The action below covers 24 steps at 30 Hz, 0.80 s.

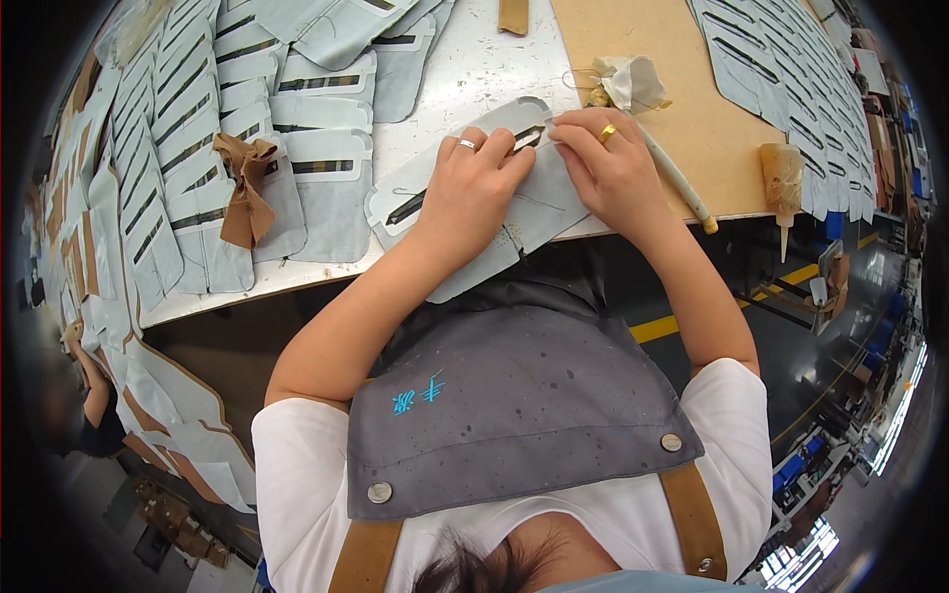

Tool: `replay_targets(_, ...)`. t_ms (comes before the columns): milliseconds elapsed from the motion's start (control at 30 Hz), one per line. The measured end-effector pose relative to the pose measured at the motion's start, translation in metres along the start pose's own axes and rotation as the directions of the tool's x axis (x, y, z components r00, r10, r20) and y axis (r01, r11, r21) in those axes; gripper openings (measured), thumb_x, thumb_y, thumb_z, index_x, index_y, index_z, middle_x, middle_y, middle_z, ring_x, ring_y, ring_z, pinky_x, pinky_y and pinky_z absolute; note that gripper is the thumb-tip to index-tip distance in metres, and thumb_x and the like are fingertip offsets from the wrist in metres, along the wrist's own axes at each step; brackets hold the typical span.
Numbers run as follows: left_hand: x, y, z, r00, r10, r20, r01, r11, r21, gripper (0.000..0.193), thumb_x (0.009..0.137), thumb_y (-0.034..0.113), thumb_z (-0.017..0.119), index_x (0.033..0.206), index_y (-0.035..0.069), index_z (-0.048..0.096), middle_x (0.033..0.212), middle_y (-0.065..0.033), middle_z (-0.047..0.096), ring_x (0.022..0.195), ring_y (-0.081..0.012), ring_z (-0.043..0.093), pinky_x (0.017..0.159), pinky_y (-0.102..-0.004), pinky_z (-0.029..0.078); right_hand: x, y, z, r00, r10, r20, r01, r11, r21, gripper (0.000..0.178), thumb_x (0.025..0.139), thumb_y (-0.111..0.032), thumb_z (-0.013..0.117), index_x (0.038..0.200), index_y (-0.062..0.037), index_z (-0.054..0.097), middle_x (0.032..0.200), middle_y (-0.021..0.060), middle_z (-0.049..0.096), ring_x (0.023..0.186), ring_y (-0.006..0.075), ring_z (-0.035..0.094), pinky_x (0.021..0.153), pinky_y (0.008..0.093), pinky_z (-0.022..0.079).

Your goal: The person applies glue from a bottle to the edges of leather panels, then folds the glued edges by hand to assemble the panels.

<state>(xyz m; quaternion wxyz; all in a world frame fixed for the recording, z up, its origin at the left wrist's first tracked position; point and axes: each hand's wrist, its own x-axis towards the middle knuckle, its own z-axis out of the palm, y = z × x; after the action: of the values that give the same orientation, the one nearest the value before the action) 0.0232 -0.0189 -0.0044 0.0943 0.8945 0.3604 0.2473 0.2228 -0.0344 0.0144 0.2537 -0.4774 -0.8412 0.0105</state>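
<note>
A light grey leather-like panel (539, 203) lies at the table's front edge, partly hanging over it. Its long slot (405, 210) has a pale frame and a dark zipper-like strip inside. My left hand (470, 198) rests on the panel with fingers bent, pressing along the slot. At the slot's far right end, my right hand (613, 163) has thumb and fingertips pinched on the panel's edge. Exactly what lies between those fingertips is hidden. Loose dark threads lie on the panel. Right of my right hand is a pale stick-like handle (682, 183).
Overlapping rows of similar slotted panels (326, 225) cover the left, with a crumpled brown cloth (247, 188) on top. More panels (761, 74) lie right, on a tan board (633, 30). A white cloth (633, 84) and an amber squeeze bottle (782, 178) are nearby. Another person (89, 395) is far left.
</note>
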Motion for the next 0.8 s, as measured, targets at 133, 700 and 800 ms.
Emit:
replay_targets(133, 0.004, -0.007, -0.004, 0.999, 0.029, 0.030, -0.028, 0.999, -0.020, 0.035, 0.074, -0.002, 0.061, 0.106, 0.011, 0.065, 0.095, -0.0038, 0.056, 0.089, -0.0217, 0.055, 0.077, -0.0368, 0.039, -0.001, -0.011, 0.008, 0.999, 0.028, -0.040, -0.020, 0.980, 0.200, 0.026, 0.084, -0.006, 0.063, 0.110, -0.0071, 0.057, 0.106, 0.0078, 0.063, 0.098, 0.0279, 0.060, 0.085, 0.0393, 0.048)
replay_targets(700, -0.024, -0.010, -0.016, 0.999, -0.031, 0.008, 0.031, 0.997, -0.072, 0.031, 0.075, -0.002, 0.061, 0.104, 0.009, 0.064, 0.096, -0.0038, 0.056, 0.090, -0.0222, 0.055, 0.078, -0.0366, 0.037, 0.007, 0.004, -0.008, 0.984, -0.132, 0.116, 0.149, 0.977, -0.155, 0.027, 0.080, 0.000, 0.061, 0.106, -0.0068, 0.064, 0.110, 0.0055, 0.061, 0.107, 0.0275, 0.057, 0.091, 0.0393, 0.046)
replay_targets(800, -0.021, -0.012, -0.017, 1.000, -0.008, 0.014, 0.009, 0.998, -0.067, 0.031, 0.076, -0.002, 0.060, 0.105, 0.009, 0.063, 0.096, -0.0043, 0.056, 0.091, -0.0228, 0.055, 0.078, -0.0368, 0.037, 0.014, -0.016, 0.000, 1.000, -0.011, 0.029, 0.011, 1.000, 0.005, 0.025, 0.078, -0.005, 0.064, 0.103, -0.0073, 0.062, 0.106, 0.0079, 0.061, 0.104, 0.0252, 0.057, 0.090, 0.0392, 0.046)
